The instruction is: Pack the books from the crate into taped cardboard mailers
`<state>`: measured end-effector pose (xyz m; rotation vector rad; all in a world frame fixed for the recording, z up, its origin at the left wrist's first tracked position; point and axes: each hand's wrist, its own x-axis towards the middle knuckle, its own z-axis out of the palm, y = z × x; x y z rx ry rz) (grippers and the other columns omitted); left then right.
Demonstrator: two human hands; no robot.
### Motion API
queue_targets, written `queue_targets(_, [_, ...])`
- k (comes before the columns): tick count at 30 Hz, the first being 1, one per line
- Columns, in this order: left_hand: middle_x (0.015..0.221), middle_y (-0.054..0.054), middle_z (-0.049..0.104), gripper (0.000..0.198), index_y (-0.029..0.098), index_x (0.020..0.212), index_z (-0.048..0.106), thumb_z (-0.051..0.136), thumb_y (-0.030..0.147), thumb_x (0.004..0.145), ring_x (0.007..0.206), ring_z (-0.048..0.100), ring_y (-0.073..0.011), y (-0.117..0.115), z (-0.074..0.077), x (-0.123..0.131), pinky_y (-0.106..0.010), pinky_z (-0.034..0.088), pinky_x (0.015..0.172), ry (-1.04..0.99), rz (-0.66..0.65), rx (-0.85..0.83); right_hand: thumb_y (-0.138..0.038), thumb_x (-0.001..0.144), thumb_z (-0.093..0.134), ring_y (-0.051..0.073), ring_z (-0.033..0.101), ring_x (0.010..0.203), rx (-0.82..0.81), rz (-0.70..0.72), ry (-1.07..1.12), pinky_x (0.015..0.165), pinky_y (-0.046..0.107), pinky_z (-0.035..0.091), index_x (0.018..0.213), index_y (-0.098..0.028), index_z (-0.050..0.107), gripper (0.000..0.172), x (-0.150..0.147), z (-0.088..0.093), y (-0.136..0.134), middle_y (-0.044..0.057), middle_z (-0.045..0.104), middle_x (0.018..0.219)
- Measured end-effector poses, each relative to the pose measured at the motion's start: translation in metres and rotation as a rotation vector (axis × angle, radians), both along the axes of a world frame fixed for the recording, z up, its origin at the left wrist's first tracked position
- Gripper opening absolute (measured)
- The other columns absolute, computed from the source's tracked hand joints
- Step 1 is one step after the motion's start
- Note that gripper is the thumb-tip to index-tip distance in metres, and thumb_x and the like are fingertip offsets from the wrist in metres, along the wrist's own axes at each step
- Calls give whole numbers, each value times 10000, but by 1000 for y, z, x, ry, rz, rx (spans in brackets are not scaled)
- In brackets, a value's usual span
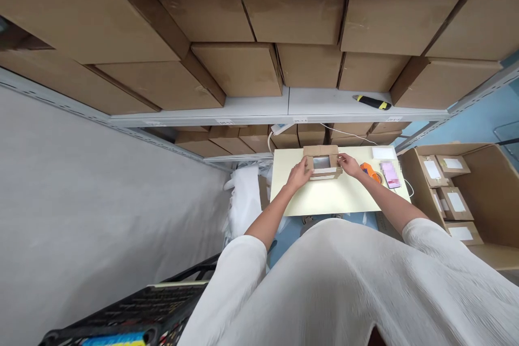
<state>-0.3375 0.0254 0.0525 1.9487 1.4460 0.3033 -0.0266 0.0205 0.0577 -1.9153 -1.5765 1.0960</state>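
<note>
Hands (299, 174) on cardboard box (322, 152) sides

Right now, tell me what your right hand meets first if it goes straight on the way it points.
The cardboard box, at its right side: the right hand's fingers seem already on it, though depth is hard to judge from this view.

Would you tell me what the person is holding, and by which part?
A small cardboard box, gripped at its sides by the left hand and right hand.
</note>
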Motion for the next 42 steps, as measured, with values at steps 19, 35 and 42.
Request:
queue_targets(19, [1796, -217, 347, 770, 205, 1720, 368, 519, 149, 967, 1682, 271, -400, -11, 1, 20, -675, 217, 1332, 127, -37, 303, -593, 1039, 502, 309, 618, 1383, 69, -145, 183, 1261, 503, 443, 1202, -225, 800, 501, -14, -2, 23, 129, 733, 1401])
queue_targets(35, [1701, -190, 529, 553, 212, 1592, 578, 387, 213, 1073, 1626, 436, -349, -23, -13, 15, -578, 303, 1324, 185, -171, 197, -452, 959, 584, 359, 656, 1223, -3, -367, -347, 1061, 481, 525, 1141, -195, 758, 360, 97, -57, -104, 186, 738, 1270])
queue_targets(42, [1691, -186, 536, 537, 235, 1589, 571, 420, 291, 1077, 1610, 443, -368, -18, -11, 18, -599, 373, 1295, 211, -156, 158, -593, 971, 632, 334, 700, 1014, -144, -323, -362, 949, 493, 539, 995, -253, 747, 359, 112, -75, -114, 108, 721, 954])
